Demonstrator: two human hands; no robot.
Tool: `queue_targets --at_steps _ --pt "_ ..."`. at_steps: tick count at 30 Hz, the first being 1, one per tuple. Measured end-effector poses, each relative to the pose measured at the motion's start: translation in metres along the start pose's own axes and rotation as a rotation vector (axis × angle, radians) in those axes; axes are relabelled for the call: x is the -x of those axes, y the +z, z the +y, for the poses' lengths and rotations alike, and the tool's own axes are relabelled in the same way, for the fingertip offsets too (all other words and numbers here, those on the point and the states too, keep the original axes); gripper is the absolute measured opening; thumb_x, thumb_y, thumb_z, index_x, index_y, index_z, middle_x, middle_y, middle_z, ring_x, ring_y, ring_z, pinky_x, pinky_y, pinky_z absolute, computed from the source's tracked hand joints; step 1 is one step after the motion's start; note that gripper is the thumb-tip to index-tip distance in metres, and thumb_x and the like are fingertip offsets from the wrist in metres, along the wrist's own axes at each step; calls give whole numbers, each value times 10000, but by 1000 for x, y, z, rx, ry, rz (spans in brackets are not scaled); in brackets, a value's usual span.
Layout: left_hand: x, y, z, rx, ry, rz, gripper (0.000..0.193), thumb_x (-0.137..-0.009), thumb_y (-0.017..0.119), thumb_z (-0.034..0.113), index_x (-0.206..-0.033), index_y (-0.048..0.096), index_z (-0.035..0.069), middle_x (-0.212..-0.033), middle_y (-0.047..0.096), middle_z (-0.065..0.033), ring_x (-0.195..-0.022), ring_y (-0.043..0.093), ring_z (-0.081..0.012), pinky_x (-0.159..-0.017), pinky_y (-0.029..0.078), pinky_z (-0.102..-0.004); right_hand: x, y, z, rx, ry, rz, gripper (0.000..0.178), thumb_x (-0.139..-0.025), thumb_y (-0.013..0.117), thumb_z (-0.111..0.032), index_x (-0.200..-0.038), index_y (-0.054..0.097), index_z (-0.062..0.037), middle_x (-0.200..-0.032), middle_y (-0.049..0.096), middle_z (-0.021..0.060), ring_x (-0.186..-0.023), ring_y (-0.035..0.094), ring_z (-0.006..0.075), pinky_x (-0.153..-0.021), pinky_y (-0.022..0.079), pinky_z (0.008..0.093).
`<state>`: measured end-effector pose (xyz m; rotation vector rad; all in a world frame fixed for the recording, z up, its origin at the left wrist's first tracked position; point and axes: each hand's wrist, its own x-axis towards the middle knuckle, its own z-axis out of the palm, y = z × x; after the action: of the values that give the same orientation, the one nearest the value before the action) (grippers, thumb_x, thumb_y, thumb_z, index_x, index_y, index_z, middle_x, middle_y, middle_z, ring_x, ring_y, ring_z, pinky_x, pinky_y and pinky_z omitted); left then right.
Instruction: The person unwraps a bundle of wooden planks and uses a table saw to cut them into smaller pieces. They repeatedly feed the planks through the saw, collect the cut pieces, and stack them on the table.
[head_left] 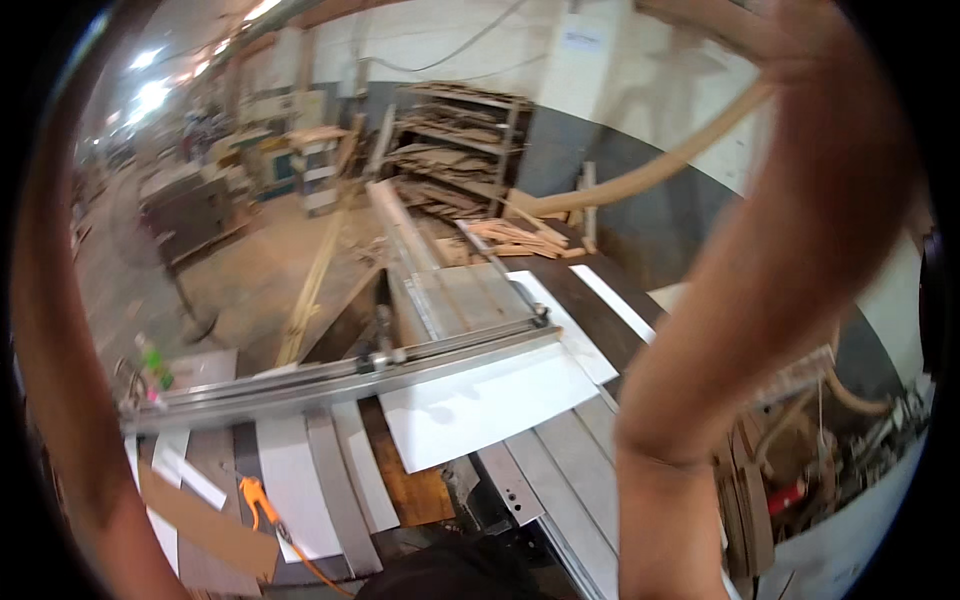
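Note:
Both my arms are raised at the sides of the head view. My left arm (60, 330) runs up along the left rim, and my right forearm (770, 250) slants up past the top right; both hands lie beyond the picture. Below and between them, a white panel (490, 400) rests on the sliding table of a panel saw, alongside a long metal fence (340, 385). A second white sheet (565, 325) lies beyond the fence. Nearer, at lower left, an orange air blow gun (256, 500) with a coiled hose lies among white strips and a brown strip (205, 520).
Wood offcuts (520, 238) are piled on the machine's far end. Behind stands a rack (455, 150) stacked with scrap boards. A flexible duct (660, 175) hangs along the wall. A green bottle (153, 362) stands at the fence's left end. Long wooden strips (315, 285) lie on the floor.

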<state>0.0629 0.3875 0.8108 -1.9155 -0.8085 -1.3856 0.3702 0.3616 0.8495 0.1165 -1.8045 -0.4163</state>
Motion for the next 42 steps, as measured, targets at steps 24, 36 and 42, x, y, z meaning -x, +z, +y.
queue_targets --at_steps 24,36,42 --pt "559 -196 -88 -652 -604 -614 368 -700 789 246 -800 494 50 -818 496 -172 -832 486 -386 -771 377 -452 528 -90 55 90 1779 1108 163 -829 739 -119 -868 582 -100 -715 506 -4 -636 529 148 -563 528 355" --pt "550 -112 29 -695 -781 -977 347 -622 789 214 -711 487 70 -722 486 -137 -785 474 -370 -786 348 -481 739 -97 -2 192 2157 1160 204 -832 694 -42 -943 529 -85 -756 517 27 -589 517 159 -511 496 329" --pt "576 29 68 -475 -760 -988 243 -597 753 168 -694 546 86 -700 558 -135 -745 554 -374 -738 415 -475 781 -81 -23 245 2193 951 337 -836 730 -78 -1085 504 -53 -826 566 46 -685 587 168 -552 524 339"
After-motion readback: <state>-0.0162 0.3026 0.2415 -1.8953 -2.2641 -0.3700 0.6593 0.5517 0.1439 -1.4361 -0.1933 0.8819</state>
